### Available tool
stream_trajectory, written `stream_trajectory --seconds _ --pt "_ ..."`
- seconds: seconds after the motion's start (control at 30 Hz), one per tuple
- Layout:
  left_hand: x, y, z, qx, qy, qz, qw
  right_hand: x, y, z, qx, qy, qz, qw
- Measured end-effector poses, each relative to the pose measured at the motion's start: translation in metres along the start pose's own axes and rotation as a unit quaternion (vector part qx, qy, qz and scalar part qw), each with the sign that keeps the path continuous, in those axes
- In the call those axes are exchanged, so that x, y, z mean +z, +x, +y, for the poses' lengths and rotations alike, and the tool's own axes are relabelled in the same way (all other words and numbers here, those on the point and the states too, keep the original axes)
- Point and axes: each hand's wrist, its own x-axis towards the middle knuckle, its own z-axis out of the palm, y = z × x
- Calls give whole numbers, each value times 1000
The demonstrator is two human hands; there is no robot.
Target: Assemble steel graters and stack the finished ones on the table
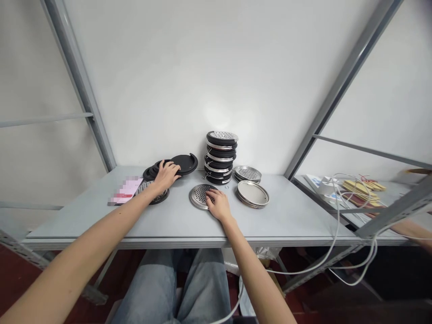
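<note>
My left hand (166, 176) is at a group of round black rimmed discs (185, 163) on the left of the table, its fingers curled over the edge of the nearest one. Part of that disc is hidden by the hand. My right hand (220, 204) lies over the right side of a round perforated metal plate (199, 196), fingers bent on its top and rim. The plate rests flat on the table before me. Below my left wrist, a perforated disc with a black rim (159, 198) is partly covered by my forearm.
A tall stack of black and silver round assemblies (220, 157) stands against the wall. To its right are perforated metal discs (248, 173) and shallow metal lids (252, 193). A pink sheet (128, 189) lies left. White cables (337, 225) hang at right, near another person's arm (413, 228).
</note>
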Motion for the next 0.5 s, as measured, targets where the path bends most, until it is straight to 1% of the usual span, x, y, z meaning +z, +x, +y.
stream_trajectory --seconds 0.1,0.17,0.23,0.3,0.4,0.5 --pt "-20 -6 -10 83 -6 -7 997 0 0 2 -2 9 11 1000" --pt "-36 -13 -14 147 -25 -34 988 0 0 1 -11 18 39 999" --pt "-50 -23 -13 194 -42 -71 978 -2 -1 0 -27 30 78 996" --pt "-60 -35 -8 222 -53 -93 969 -5 -2 -3 -47 40 104 993" --pt "-61 -50 3 260 -64 -83 960 -8 -3 -6 -91 41 100 990" --pt "-54 -56 7 282 -59 -57 956 -10 -4 -7 -149 40 77 985"
